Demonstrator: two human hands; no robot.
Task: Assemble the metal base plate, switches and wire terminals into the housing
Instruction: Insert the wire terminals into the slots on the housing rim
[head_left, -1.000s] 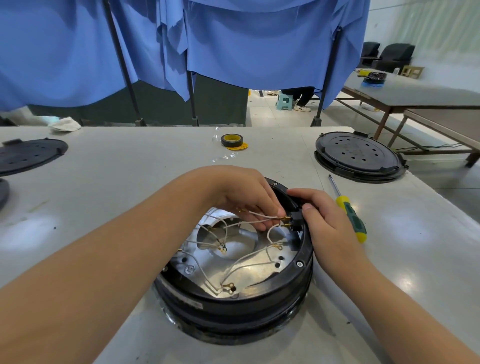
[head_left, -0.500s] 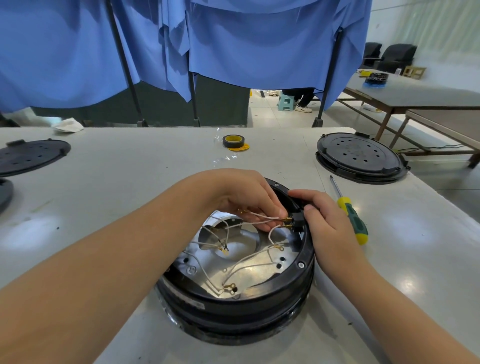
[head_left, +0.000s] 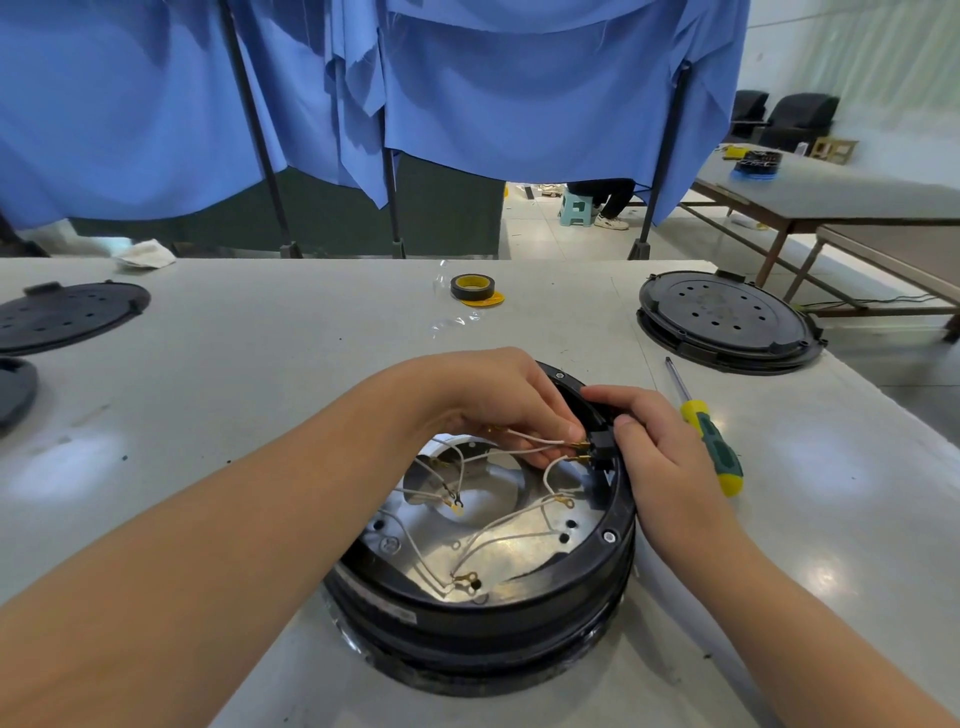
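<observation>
- Housing (head_left: 483, 618): one round black casing, standing near the front edge of the grey table (head_left: 260, 364), open side up.
- Metal base plate (head_left: 498, 551): one bright disc seated inside the housing, with a large round opening left of centre and several small holes.
- White wires (head_left: 498, 530): about five run across the plate, though where they cross the count is unsure; brass ring terminals (head_left: 465, 578) tip those lying loose.
- Switch (head_left: 602, 446): one small black block at the housing's right inner wall, two brass terminals meeting its left face.
- Left hand (head_left: 498, 405): fingers curled, pinching a wire just behind the upper terminal at the switch.
- Right hand (head_left: 649, 452): draped over the housing rim, thumb and fingers gripping the switch.
- Screwdriver (head_left: 709, 436): one, yellow-and-green handle, on the table just right of the right hand.
- Black perforated covers: one at far right (head_left: 727, 317), one at far left (head_left: 67, 314).
- Tape roll (head_left: 471, 287): one, black with a yellow core, beyond the housing.
</observation>
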